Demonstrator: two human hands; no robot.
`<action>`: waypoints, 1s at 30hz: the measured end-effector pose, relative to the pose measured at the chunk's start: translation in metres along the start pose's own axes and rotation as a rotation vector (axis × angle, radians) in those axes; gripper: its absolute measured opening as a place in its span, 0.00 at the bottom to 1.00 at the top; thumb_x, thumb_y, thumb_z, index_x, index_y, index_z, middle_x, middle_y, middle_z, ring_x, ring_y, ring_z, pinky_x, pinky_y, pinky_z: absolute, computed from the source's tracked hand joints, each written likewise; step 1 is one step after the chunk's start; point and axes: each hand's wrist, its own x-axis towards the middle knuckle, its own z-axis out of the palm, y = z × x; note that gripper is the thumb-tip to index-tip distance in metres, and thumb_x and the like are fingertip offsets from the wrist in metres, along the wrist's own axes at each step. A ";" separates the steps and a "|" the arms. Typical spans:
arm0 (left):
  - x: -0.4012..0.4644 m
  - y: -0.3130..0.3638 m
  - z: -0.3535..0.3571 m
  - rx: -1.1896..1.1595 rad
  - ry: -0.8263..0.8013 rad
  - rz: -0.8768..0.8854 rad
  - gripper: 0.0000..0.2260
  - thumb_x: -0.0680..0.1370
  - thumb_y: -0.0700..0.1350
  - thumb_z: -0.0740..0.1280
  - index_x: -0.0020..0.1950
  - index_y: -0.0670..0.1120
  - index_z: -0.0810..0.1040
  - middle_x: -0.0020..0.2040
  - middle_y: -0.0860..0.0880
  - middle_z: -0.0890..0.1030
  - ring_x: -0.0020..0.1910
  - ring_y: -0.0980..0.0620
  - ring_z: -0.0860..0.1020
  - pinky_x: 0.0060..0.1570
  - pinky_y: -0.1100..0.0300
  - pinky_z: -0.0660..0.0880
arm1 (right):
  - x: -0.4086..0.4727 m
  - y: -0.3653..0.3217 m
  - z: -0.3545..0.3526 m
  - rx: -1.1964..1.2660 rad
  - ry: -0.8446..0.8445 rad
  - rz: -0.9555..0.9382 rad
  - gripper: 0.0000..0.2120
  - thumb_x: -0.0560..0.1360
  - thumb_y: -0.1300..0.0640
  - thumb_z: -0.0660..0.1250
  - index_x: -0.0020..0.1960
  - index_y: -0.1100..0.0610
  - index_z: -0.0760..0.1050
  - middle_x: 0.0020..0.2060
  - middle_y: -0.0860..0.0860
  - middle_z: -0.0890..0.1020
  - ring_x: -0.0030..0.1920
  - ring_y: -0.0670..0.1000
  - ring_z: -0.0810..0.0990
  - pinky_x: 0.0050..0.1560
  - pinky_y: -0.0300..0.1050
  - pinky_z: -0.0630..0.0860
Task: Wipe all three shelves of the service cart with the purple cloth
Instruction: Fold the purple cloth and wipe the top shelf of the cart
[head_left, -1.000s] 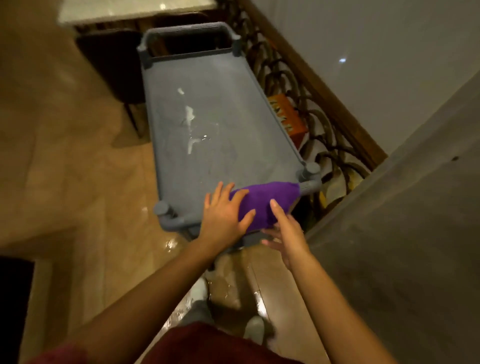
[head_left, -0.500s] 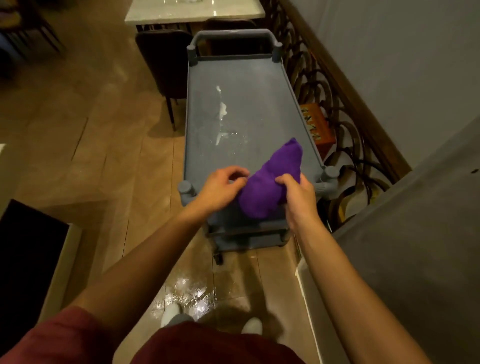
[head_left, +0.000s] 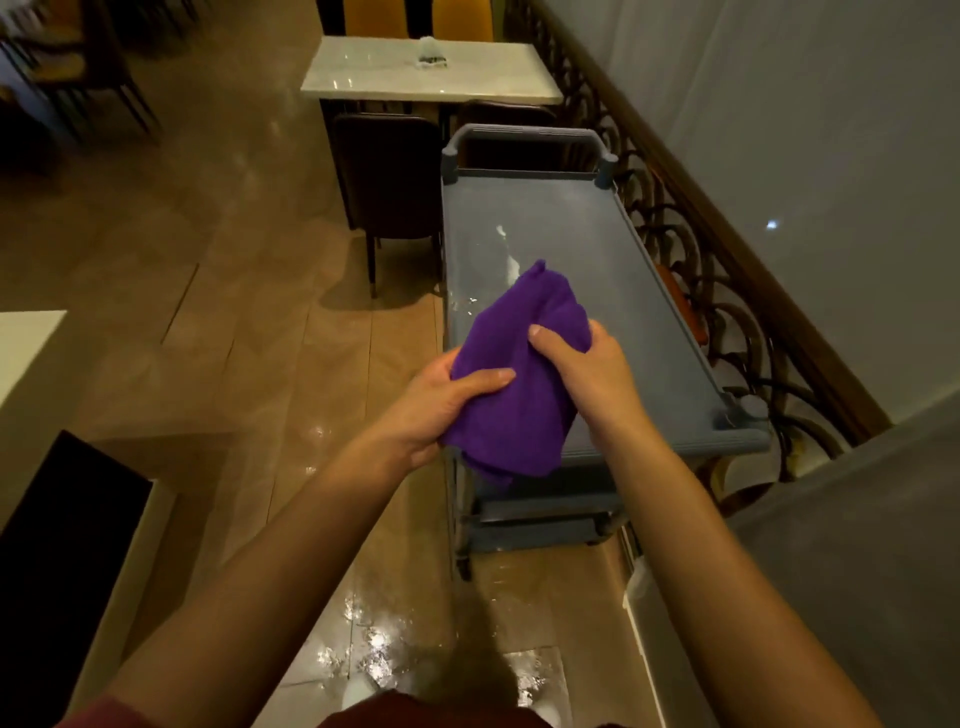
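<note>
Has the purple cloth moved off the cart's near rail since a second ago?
Yes. The purple cloth has come up off the cart's near rail; left hand and right hand hold it bunched above the top shelf.

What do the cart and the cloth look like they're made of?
Service cart: likely moulded plastic, matte grey-blue; rounded corner posts, ribbed rim, wet streaks sitting on the top shelf. Purple cloth: soft, fuzzy fabric, possibly microfibre; it bunches and folds in the left hand and right hand.

top shelf (head_left: 613, 291) bare (railing (head_left: 727, 291) beside)
</note>
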 end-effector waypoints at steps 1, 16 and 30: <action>-0.003 0.007 -0.017 -0.024 0.017 0.007 0.29 0.68 0.47 0.78 0.68 0.44 0.76 0.61 0.42 0.83 0.61 0.43 0.82 0.55 0.51 0.80 | 0.002 0.001 0.016 -0.057 0.032 -0.012 0.26 0.72 0.44 0.76 0.65 0.52 0.74 0.56 0.47 0.83 0.52 0.46 0.84 0.46 0.41 0.82; 0.040 0.075 -0.168 -0.028 -0.046 -0.041 0.26 0.70 0.50 0.77 0.67 0.51 0.77 0.61 0.45 0.84 0.56 0.47 0.85 0.48 0.55 0.82 | 0.060 0.003 0.161 0.065 0.035 -0.087 0.13 0.73 0.52 0.76 0.57 0.49 0.81 0.49 0.47 0.88 0.49 0.47 0.87 0.42 0.41 0.83; 0.239 0.164 -0.188 0.420 -0.166 -0.034 0.16 0.78 0.45 0.71 0.66 0.46 0.78 0.58 0.44 0.84 0.58 0.44 0.83 0.56 0.47 0.82 | 0.253 -0.008 0.159 -0.095 0.150 -0.023 0.29 0.67 0.39 0.78 0.65 0.44 0.75 0.62 0.45 0.80 0.59 0.50 0.81 0.48 0.44 0.82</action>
